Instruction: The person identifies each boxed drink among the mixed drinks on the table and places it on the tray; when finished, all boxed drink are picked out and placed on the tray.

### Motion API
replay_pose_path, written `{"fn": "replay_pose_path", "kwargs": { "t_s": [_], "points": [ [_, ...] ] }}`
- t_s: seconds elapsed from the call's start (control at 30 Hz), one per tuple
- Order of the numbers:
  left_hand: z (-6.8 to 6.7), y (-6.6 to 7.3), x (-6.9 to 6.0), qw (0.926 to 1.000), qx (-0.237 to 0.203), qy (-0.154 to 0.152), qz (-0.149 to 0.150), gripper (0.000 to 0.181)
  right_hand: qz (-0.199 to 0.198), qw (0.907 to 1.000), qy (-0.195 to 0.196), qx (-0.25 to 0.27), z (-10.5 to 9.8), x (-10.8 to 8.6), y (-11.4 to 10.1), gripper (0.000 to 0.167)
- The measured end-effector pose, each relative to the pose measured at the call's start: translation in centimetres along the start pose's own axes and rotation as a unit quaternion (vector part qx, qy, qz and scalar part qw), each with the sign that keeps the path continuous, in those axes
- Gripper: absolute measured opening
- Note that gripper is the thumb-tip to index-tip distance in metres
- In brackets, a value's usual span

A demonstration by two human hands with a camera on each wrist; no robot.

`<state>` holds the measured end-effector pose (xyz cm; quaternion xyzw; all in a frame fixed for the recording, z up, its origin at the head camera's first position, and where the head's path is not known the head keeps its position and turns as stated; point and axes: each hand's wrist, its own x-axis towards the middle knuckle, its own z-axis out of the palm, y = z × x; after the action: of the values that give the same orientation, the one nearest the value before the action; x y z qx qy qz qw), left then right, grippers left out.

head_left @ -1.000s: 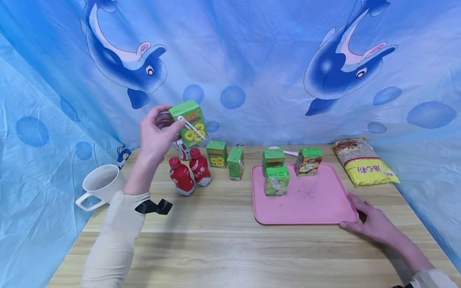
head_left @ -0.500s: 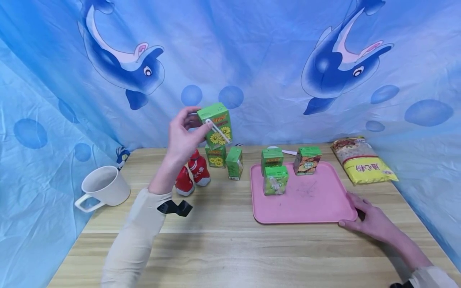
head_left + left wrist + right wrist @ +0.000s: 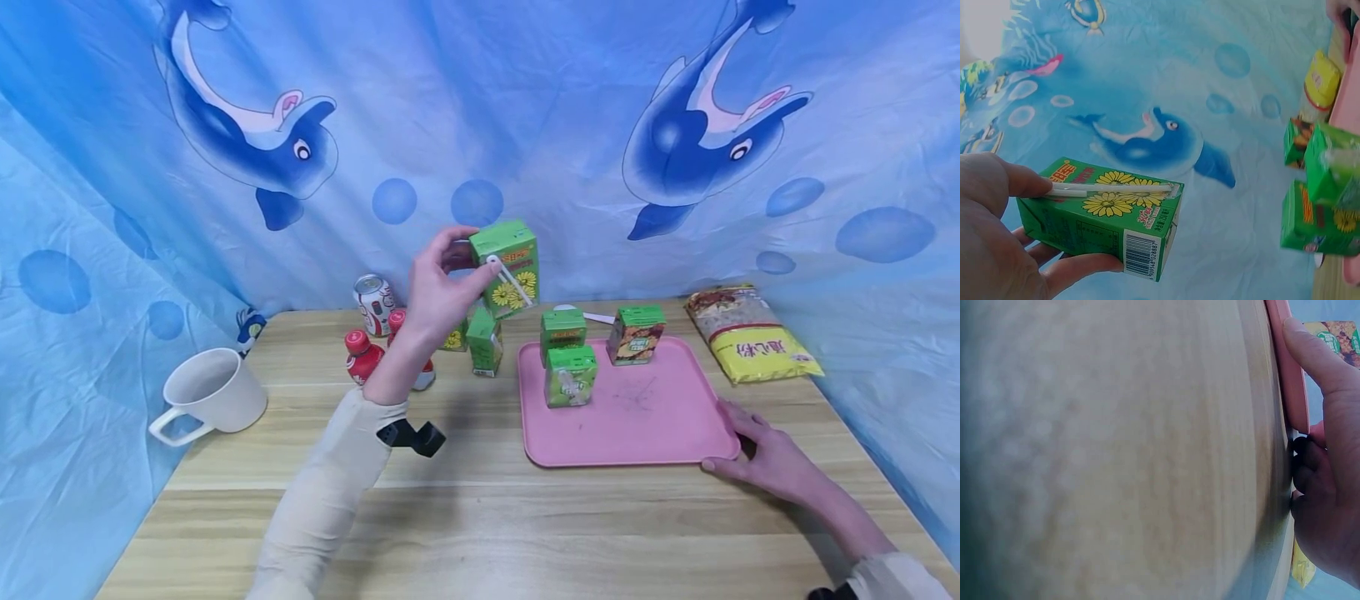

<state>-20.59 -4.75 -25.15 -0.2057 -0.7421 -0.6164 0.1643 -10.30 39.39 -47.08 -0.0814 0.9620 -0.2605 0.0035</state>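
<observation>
Held up above the table, a green drink carton with yellow flowers [image 3: 522, 282] is gripped by my left hand [image 3: 441, 293]. In the left wrist view the thumb of that hand [image 3: 997, 228] presses the white straw on the carton [image 3: 1094, 228], fingers beneath. A pink tray [image 3: 652, 425] carries three small cartons: a flower one [image 3: 562, 328], a pale green one [image 3: 571, 379] and a brown-fronted one [image 3: 633, 337]. My right hand [image 3: 776, 462] holds the tray's near right corner; in the right wrist view its thumb [image 3: 1319, 356] lies on the pink rim [image 3: 1291, 375].
Two more green cartons [image 3: 485, 343] stand left of the tray, one partly hidden. Red bottles [image 3: 363, 354] and a can [image 3: 373, 302] are behind my left forearm. A white mug [image 3: 225, 396] stands far left, a yellow food bag [image 3: 757, 342] back right, a white spoon [image 3: 600, 317] behind the tray.
My left hand has moved right with the carton, from over the red bottles to over the standing green cartons. The can is now in sight. My right hand stays at the tray corner.
</observation>
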Motion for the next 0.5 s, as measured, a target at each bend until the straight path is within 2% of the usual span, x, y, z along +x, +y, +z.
{"fn": "replay_pose_path", "kwargs": {
  "t_s": [0.23, 0.5],
  "points": [
    [2.4, 0.1, -0.1, 0.9998, -0.007, -0.012, 0.012, 0.041, 0.003, 1.0, -0.003, -0.004, 0.0, 0.0, 0.1, 0.106],
    [5.2, 0.1, -0.6, 0.9987, -0.021, -0.045, 0.015, 0.04, 0.009, 0.9999, -0.007, -0.002, 0.0, 0.0, -0.2, 0.107]
  ]
}}
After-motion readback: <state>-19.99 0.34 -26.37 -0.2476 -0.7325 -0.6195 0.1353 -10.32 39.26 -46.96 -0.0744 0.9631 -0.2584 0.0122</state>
